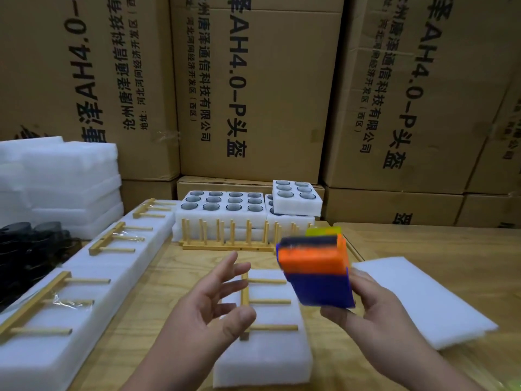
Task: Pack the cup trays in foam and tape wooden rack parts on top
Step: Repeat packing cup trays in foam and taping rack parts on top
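Above the foam block [263, 359] with its wooden comb [265, 301], the right hand [375, 311] grips the tape dispenser [317, 270]; the left hand [208, 309] hovers, fingers spread, holding nothing; bare counter [423, 244] lies beyond.

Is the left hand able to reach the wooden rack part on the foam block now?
Probably yes: the left hand is open, holds nothing, and hovers beside the wooden rack part with nothing between them.

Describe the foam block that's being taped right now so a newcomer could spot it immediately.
On the wooden table, look directly below the person's hands. The white foam block there carries a wooden comb-shaped rack part; unlike the left-hand blocks, no clear tape shows over it.
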Tool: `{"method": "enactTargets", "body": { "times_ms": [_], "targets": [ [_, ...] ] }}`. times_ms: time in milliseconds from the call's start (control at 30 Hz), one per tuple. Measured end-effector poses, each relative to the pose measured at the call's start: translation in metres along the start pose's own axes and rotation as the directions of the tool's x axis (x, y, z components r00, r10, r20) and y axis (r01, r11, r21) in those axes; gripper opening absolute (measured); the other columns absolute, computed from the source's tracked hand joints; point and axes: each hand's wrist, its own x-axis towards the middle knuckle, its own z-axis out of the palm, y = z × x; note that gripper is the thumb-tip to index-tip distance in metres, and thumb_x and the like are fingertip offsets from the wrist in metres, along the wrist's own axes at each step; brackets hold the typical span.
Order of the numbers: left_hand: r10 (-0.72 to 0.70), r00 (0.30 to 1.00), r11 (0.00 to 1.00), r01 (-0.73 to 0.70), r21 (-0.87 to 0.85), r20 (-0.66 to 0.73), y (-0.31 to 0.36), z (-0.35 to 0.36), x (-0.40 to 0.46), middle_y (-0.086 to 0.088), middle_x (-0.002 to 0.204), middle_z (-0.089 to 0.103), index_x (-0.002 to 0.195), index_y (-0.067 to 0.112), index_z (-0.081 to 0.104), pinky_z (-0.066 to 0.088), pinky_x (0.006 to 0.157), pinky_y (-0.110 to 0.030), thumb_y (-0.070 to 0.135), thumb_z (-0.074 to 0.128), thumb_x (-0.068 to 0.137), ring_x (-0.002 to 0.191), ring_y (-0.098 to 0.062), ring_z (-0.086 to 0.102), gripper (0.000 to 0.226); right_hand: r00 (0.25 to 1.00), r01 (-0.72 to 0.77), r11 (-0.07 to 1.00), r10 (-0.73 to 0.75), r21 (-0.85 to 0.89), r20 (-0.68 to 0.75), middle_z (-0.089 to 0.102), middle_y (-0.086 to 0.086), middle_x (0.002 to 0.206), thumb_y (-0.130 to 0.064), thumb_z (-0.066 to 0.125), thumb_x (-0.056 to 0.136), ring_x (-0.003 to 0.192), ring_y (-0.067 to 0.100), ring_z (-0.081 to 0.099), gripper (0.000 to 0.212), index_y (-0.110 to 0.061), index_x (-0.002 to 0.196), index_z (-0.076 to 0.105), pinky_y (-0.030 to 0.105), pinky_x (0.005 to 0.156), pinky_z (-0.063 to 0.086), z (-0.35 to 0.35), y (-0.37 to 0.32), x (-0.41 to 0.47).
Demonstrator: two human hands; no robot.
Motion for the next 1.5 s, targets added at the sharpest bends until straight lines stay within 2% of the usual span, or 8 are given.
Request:
{"method": "enactTargets", "body": {
  "times_ms": [333, 500, 600, 800, 933, 1133, 1333, 1500],
  "targets": [
    [0.187, 0.982, 0.891, -0.179, 0.418, 0.02, 0.029, 0.014, -0.006, 0.036, 0.141, 0.05, 0.135, 0.067, 0.043, 0.041, 0.104, -0.029, 0.07, 0.072, 0.066, 0.136, 0.007, 0.043, 0.075, 0.981, 0.194, 0.947, -0.193, -0.255, 0.028, 0.056, -0.036, 0.131, -0.045, 0.071, 0.086, 0.133, -0.006, 0.044, 0.039, -0.061, 0.119, 0.061, 0.03, 0.101, 0.04, -0.002, 0.018, -0.002],
    [0.284, 0.952, 0.769, -0.299, 0.565, 0.117, 0.038, 0.015, -0.004, 0.038, 0.131, 0.053, 0.129, 0.062, 0.055, 0.039, 0.095, -0.019, 0.065, 0.067, 0.075, 0.132, 0.005, 0.045, 0.056, 0.971, 0.241, 0.92, -0.229, -0.308, 0.075, 0.052, -0.041, 0.131, -0.024, 0.08, 0.08, 0.133, -0.011, 0.039, 0.058, -0.067, 0.113, 0.059, 0.028, 0.1, 0.036, -0.001, 0.024, -0.007],
    [0.292, 0.946, 0.762, -0.321, 0.563, 0.144, 0.04, 0.014, -0.002, 0.032, 0.116, 0.064, 0.118, 0.055, 0.065, 0.041, 0.094, -0.026, 0.059, 0.066, 0.081, 0.122, -0.001, 0.055, 0.037, 0.968, 0.25, 0.907, -0.232, -0.338, 0.091, 0.048, -0.046, 0.13, -0.024, 0.08, 0.08, 0.133, -0.015, 0.036, 0.061, -0.07, 0.112, 0.056, 0.027, 0.1, 0.033, -0.001, 0.024, -0.009],
    [0.298, 0.936, 0.714, -0.35, 0.606, 0.188, 0.038, 0.014, 0.003, 0.031, 0.106, 0.065, 0.118, 0.044, 0.069, 0.047, 0.093, -0.036, 0.053, 0.056, 0.091, 0.111, -0.002, 0.058, 0.031, 0.961, 0.276, 0.896, -0.257, -0.349, 0.103, 0.047, -0.048, 0.129, -0.052, 0.064, 0.086, 0.131, -0.017, 0.035, 0.026, -0.053, 0.112, 0.066, 0.026, 0.1, 0.033, -0.003, 0.023, -0.007],
    [0.314, 0.928, 0.71, -0.369, 0.6, 0.199, 0.039, 0.014, 0.009, 0.027, 0.098, 0.067, 0.111, 0.042, 0.074, 0.048, 0.088, -0.039, 0.051, 0.057, 0.094, 0.105, -0.005, 0.061, 0.026, 0.954, 0.299, 0.88, -0.28, -0.37, 0.104, 0.045, -0.05, 0.129, -0.055, 0.058, 0.085, 0.13, -0.02, 0.034, 0.034, -0.043, 0.115, 0.069, 0.024, 0.099, 0.032, -0.003, 0.025, -0.005],
    [0.348, 0.926, 0.718, -0.362, 0.594, 0.144, 0.038, 0.015, 0.012, 0.026, 0.095, 0.068, 0.099, 0.039, 0.073, 0.048, 0.085, -0.032, 0.048, 0.057, 0.092, 0.1, -0.002, 0.063, 0.02, 0.956, 0.29, 0.883, -0.245, -0.368, 0.163, 0.05, -0.04, 0.132, -0.075, 0.045, 0.088, 0.134, -0.011, 0.037, 0.049, -0.045, 0.12, 0.067, 0.03, 0.108, 0.031, -0.005, 0.029, -0.002],
    [0.401, 0.915, 0.713, -0.346, 0.61, 0.05, 0.036, 0.013, 0.012, 0.024, 0.106, 0.065, 0.088, 0.038, 0.076, 0.043, 0.088, -0.018, 0.047, 0.062, 0.088, 0.107, -0.007, 0.061, 0.017, 0.958, 0.255, 0.895, -0.182, -0.367, 0.22, 0.052, -0.039, 0.131, -0.064, 0.058, 0.089, 0.136, -0.006, 0.038, 0.034, -0.053, 0.121, 0.06, 0.032, 0.112, 0.033, -0.002, 0.031, 0.002],
    [0.546, 0.836, 0.577, -0.428, 0.696, 0.061, 0.036, 0.014, 0.013, 0.026, 0.089, 0.068, 0.088, 0.028, 0.078, 0.052, 0.078, -0.042, 0.04, 0.064, 0.09, 0.095, -0.001, 0.062, 0.019, 0.956, 0.255, 0.885, -0.17, -0.389, 0.239, 0.056, -0.031, 0.128, -0.069, 0.054, 0.089, 0.134, 0.0, 0.042, 0.044, -0.042, 0.121, 0.064, 0.036, 0.112, 0.039, 0.001, 0.032, 0.005]
  ]
}}
